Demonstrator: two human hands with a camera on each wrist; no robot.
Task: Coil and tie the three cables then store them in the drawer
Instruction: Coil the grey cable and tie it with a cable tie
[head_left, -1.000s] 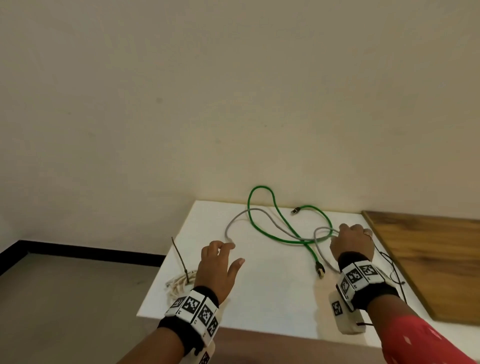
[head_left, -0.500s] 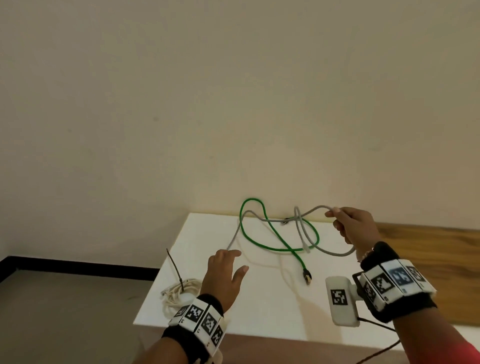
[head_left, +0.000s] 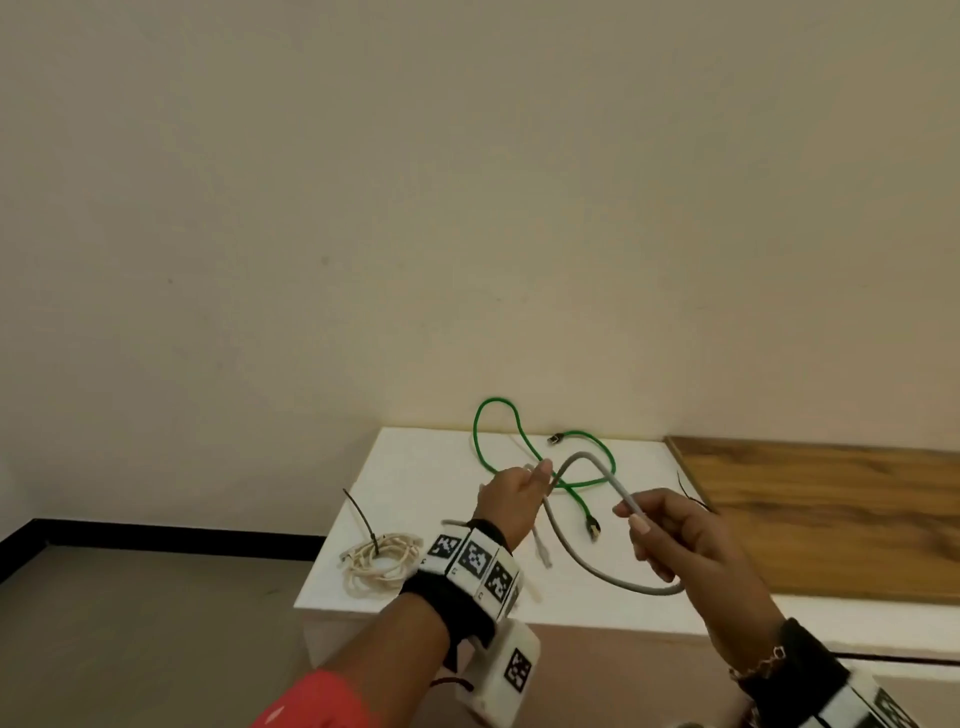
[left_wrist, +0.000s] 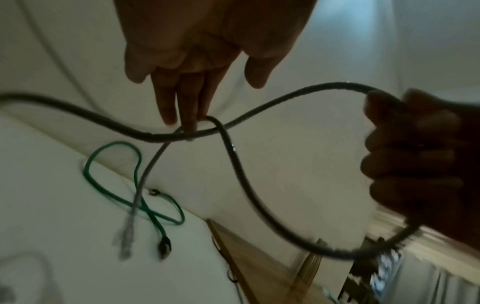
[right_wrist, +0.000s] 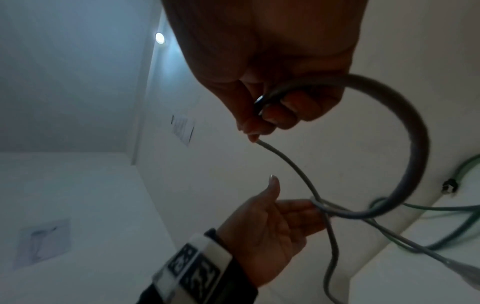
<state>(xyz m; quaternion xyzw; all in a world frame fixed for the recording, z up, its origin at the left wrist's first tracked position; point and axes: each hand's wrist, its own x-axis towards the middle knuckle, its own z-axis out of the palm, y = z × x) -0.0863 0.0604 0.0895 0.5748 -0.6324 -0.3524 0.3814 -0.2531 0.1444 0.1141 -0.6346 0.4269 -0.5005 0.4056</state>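
Observation:
A grey cable (head_left: 587, 455) hangs in a loop above the white table (head_left: 415, 467). My right hand (head_left: 636, 514) grips it near one side of the loop, fingers curled round it (right_wrist: 265, 115). My left hand (head_left: 535, 475) is raised with straight fingers (left_wrist: 192, 107), and the cable's crossing lies over their tips. One clear plug (left_wrist: 126, 234) of the grey cable dangles just above the table. A green cable (head_left: 477, 441) lies loose at the back of the table. A cream cable (head_left: 379, 566), coiled and bound with a black tie, sits at the front left corner.
A brown wooden top (head_left: 831, 509) adjoins the table on the right, with a thin black wire (head_left: 691, 491) at its near edge. A plain wall runs right behind the table. Grey floor lies to the left. No drawer is in view.
My right hand has pulled the grey cable up and toward me. My left hand has left the table and come up under the cable where it crosses, so a loop hangs between both hands.

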